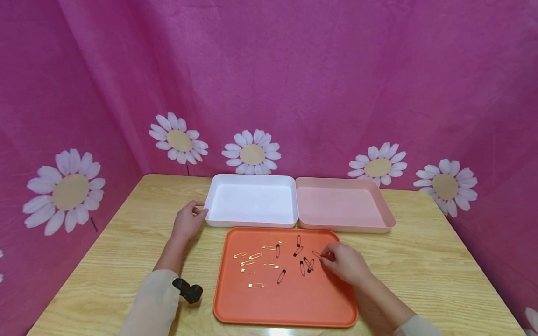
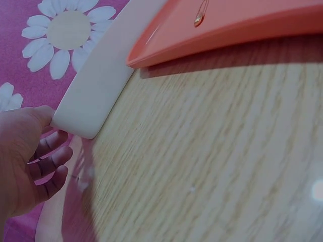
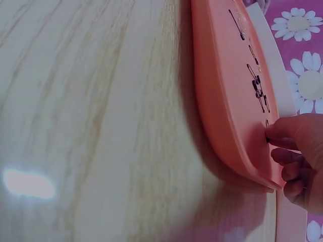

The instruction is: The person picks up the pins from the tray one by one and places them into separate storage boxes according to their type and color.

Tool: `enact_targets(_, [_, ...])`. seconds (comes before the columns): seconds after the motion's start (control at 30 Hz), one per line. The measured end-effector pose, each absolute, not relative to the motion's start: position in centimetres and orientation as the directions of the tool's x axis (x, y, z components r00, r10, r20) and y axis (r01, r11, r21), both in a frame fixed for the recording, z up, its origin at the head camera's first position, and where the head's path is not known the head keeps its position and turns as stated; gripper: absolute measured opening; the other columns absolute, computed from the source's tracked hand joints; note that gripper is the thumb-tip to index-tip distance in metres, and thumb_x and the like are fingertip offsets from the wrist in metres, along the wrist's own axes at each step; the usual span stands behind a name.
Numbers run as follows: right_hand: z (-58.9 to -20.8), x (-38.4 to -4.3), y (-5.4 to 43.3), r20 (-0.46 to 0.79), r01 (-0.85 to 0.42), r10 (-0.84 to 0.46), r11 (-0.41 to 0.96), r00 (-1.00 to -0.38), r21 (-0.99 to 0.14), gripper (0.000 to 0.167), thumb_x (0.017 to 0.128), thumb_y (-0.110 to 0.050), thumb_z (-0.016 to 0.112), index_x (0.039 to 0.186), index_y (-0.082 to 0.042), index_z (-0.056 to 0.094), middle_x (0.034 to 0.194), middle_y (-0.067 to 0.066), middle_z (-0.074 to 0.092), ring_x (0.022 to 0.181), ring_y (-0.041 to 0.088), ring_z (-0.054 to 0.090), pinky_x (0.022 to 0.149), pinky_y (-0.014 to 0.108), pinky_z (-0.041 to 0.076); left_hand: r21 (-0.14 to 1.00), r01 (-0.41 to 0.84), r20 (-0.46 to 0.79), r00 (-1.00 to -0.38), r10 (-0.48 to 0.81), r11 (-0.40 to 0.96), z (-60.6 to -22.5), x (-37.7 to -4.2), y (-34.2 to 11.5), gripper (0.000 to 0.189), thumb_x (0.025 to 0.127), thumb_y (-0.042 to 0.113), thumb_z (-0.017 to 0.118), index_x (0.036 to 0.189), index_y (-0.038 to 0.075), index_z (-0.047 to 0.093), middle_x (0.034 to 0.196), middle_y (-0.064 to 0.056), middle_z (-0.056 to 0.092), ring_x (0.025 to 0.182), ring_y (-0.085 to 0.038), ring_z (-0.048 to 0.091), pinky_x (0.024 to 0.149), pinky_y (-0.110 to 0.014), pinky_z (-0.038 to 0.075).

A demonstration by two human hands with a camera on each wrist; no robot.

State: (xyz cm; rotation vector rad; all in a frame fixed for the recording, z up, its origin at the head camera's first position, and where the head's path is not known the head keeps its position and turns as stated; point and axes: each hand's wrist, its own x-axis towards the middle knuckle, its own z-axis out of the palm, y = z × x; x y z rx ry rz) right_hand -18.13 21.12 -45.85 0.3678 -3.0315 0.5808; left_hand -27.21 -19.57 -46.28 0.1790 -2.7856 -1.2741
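Note:
On the orange-red tray [image 1: 286, 303] lie several gold safety pins [image 1: 256, 285] and several black safety pins [image 1: 281, 276]. My right hand [image 1: 346, 262] is over the tray's right side, its thumb and forefinger pinching a dark safety pin [image 1: 316, 254]; in the right wrist view the fingertips cover part of this pin [image 3: 267, 132]. At the left end of the white tray [image 1: 252, 223], my left hand [image 1: 189, 220] touches the corner with its thumb. Its other fingers hang loosely bent beside the tray wall, as the left wrist view shows.
A pink tray [image 1: 344, 227] stands against the right side of the white one, behind the orange-red tray. All three sit on a wooden table [image 1: 424, 261]. A magenta curtain [image 1: 294, 84] with daisies hangs behind. A black device [image 1: 189, 291] is strapped at my left wrist.

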Motion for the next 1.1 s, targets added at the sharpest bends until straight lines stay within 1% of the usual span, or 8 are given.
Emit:
enact_targets(0.13, [-45.8, -18.2, 21.2, 0.073, -0.241, -0.230, 0.911, -0.971, -0.336, 0.003, 0.076, -0.016, 0.069, 0.077, -0.015, 0.066, 0.069, -0.006, 0.055, 0.065, 0.009, 0.046, 0.059, 0.028, 0.039, 0.760, -0.079, 0.017, -0.990, -0.141, 0.645, -46.4, -27.3, -19.5, 0.038, 0.092, 0.023, 0.055, 0.124, 0.002, 0.054, 0.098, -0.017, 0.060, 0.087, -0.026, 0.057, 0.070, -0.027, 0.041])
enact_targets(0.23, [-45.8, -18.4, 21.3, 0.061, -0.236, -0.229, 0.906, -0.971, -0.352, 0.005, 0.075, -0.015, 0.069, 0.074, -0.016, 0.064, 0.068, -0.006, 0.054, 0.065, 0.009, 0.046, 0.060, 0.028, 0.040, 0.762, -0.085, 0.011, -0.990, -0.144, 0.642, -46.5, -27.3, -19.5, 0.038, 0.092, 0.024, 0.055, 0.124, 0.002, 0.054, 0.098, -0.017, 0.060, 0.086, -0.026, 0.056, 0.069, -0.027, 0.041])
enact_targets(0.43, [-46.2, -18.9, 21.9, 0.045, -0.231, -0.237, 0.860, -0.971, -0.455, 0.007, 0.076, -0.011, 0.069, 0.074, -0.013, 0.063, 0.069, -0.005, 0.057, 0.066, 0.008, 0.049, 0.064, 0.026, 0.043, 0.765, -0.099, 0.001, -0.988, -0.154, 0.636, -46.5, -27.3, -19.4, 0.038, 0.093, 0.024, 0.054, 0.124, 0.003, 0.053, 0.097, -0.016, 0.059, 0.085, -0.025, 0.055, 0.069, -0.027, 0.040])
enact_targets(0.6, [-45.9, -19.0, 22.4, -0.006, -0.182, -0.224, 0.808, -0.975, -0.560, 0.004, 0.078, -0.011, 0.067, 0.076, -0.010, 0.064, 0.065, -0.004, 0.056, 0.063, 0.008, 0.049, 0.060, 0.022, 0.041, 0.768, -0.092, 0.013, -0.987, -0.158, 0.633, -46.5, -27.3, -19.4, 0.037, 0.092, 0.023, 0.054, 0.124, 0.003, 0.053, 0.097, -0.016, 0.060, 0.086, -0.025, 0.056, 0.068, -0.026, 0.039])
enact_targets(0.7, [-45.5, -19.2, 22.7, -0.007, -0.177, -0.226, 0.781, -0.974, -0.599, 0.004, 0.079, -0.011, 0.065, 0.076, -0.009, 0.063, 0.062, -0.003, 0.055, 0.060, 0.007, 0.049, 0.057, 0.020, 0.040, 0.766, -0.092, 0.015, -0.987, -0.161, 0.636, -46.5, -27.3, -19.4, 0.038, 0.092, 0.023, 0.054, 0.125, 0.004, 0.053, 0.097, -0.016, 0.060, 0.086, -0.025, 0.056, 0.069, -0.027, 0.039])
enact_targets(0.9, [-44.1, -20.1, 23.1, 0.061, -0.244, -0.261, 0.759, -0.963, -0.604, 0.004, 0.079, -0.009, 0.064, 0.076, -0.007, 0.062, 0.067, -0.002, 0.055, 0.063, 0.009, 0.047, 0.058, 0.021, 0.039, 0.757, -0.072, 0.033, -0.988, -0.148, 0.650, -46.5, -27.3, -19.4, 0.040, 0.092, 0.022, 0.053, 0.128, 0.004, 0.051, 0.099, -0.017, 0.060, 0.088, -0.026, 0.057, 0.069, -0.028, 0.040])
enact_targets(1.1, [-42.9, -21.1, 23.1, 0.053, -0.253, -0.279, 0.751, -0.959, -0.610, 0.003, 0.080, -0.009, 0.062, 0.077, -0.007, 0.062, 0.069, 0.000, 0.055, 0.066, 0.011, 0.047, 0.059, 0.021, 0.039, 0.760, -0.072, 0.026, -0.990, -0.141, 0.646, -46.6, -27.3, -19.3, 0.041, 0.093, 0.022, 0.052, 0.131, 0.006, 0.050, 0.100, -0.017, 0.059, 0.089, -0.027, 0.055, 0.070, -0.028, 0.040])
